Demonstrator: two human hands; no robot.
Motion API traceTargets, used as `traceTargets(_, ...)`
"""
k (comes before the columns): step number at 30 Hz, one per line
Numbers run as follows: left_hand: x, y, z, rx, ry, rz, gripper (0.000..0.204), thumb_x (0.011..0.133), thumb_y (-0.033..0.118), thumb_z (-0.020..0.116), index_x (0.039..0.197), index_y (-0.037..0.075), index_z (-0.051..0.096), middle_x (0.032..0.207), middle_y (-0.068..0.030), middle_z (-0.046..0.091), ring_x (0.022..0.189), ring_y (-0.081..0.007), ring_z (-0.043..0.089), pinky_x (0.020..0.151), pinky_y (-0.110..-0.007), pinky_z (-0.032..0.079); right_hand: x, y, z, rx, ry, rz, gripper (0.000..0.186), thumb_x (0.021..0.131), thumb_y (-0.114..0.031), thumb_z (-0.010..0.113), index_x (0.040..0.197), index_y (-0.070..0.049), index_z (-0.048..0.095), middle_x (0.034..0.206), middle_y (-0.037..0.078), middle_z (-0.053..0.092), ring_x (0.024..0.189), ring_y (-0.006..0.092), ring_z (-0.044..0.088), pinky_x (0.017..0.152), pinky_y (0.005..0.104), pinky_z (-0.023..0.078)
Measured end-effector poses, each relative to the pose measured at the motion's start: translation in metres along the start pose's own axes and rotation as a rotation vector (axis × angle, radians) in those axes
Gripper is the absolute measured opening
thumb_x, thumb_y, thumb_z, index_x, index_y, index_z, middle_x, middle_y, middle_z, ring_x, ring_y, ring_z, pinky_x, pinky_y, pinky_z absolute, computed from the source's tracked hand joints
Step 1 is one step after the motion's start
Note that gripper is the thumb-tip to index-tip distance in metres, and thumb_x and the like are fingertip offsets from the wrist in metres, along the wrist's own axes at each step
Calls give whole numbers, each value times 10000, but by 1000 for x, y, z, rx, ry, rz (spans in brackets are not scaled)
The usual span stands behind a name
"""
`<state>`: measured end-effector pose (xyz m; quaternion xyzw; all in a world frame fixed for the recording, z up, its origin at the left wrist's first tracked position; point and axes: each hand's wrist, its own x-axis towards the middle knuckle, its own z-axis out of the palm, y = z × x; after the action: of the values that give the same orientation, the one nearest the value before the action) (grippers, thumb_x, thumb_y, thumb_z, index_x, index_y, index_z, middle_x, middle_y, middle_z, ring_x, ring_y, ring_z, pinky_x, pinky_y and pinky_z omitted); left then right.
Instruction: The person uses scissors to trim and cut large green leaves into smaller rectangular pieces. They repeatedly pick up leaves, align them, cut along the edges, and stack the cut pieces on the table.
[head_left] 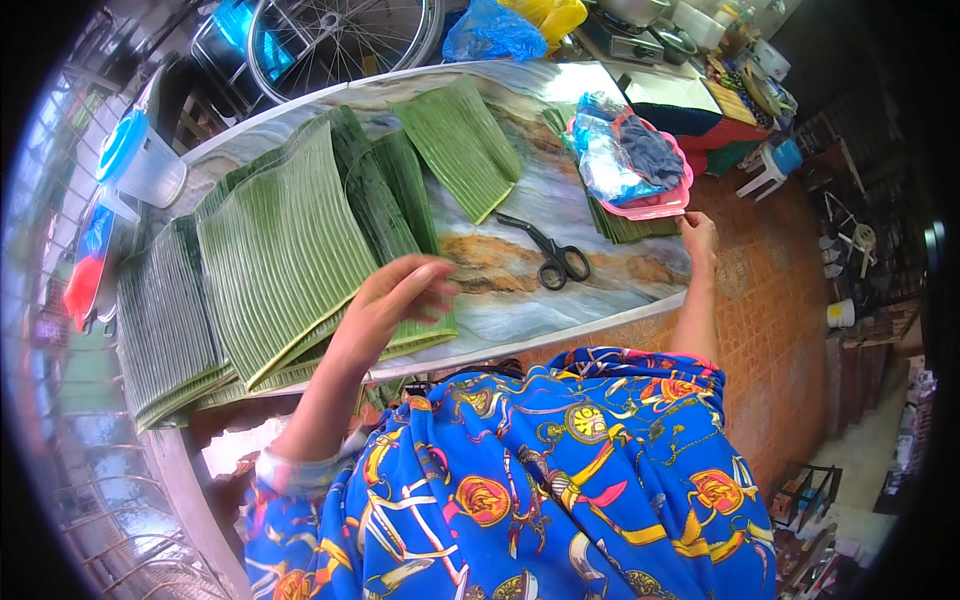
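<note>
My left hand (398,292) is over the table's near edge, beside a large stack of cut banana leaves (285,250). Its fingers stretch out to the right, slightly curled and a little blurred, holding nothing. At the right end, my right hand (698,242) pinches the near corner of a pink plastic tray (650,208). In that tray lie a clear and blue plastic bag (610,165) and a dark cloth (650,152). More banana leaves (625,226) lie beneath the tray. Black-handled scissors (548,255) rest between my hands, and a separate leaf piece (462,145) lies beyond them.
The marble-patterned table (620,285) has a pale rim. A clear bucket with a blue lid (143,160) stands at the left. Behind the table are a spoked wheel (335,40), a blue plastic bag (490,35) and a stove (620,42). A white stool (765,172) stands at the right.
</note>
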<state>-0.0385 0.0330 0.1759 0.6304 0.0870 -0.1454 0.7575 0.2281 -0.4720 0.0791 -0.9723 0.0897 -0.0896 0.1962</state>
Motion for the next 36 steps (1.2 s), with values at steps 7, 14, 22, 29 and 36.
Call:
traceTargets(7,162,-6,78,203,-249,-52,507,972,424,528,1279,21,545,1119,-127,651,942,-203,660,768,-326,533,-8,-44,2,-95,74,-10,321,786,-315,752,933,-34,709,930,172,714,878,310,692,769,391,528)
traceTargets(14,251,-40,130,129,-60,-82,521,950,317,583,1312,-15,406,1017,-214,670,731,-273,710,617,-354,584,-7,-14,26,129,86,-1,282,767,-296,768,858,-37,700,856,136,717,820,277,692,746,386,520)
traceTargets(22,259,-55,126,196,87,-36,486,883,146,533,1306,-25,367,926,-239,681,633,-291,707,576,-378,588,-13,-16,20,215,-9,-82,198,806,-205,727,796,-19,662,696,78,668,605,149,603,596,331,482)
traceTargets(29,249,-55,91,650,345,116,435,908,261,489,1219,-37,431,1028,-318,639,969,-444,630,864,-538,481,-46,-80,-13,220,-100,-118,139,843,-126,679,809,-46,570,677,-11,558,608,73,535,503,263,483)
traceTargets(36,256,-65,66,78,256,175,313,981,172,468,1175,-70,425,887,-169,660,640,-225,695,568,-313,574,-59,-114,-41,570,-171,-98,74,852,-67,604,915,-46,573,791,13,626,690,71,590,539,251,532)
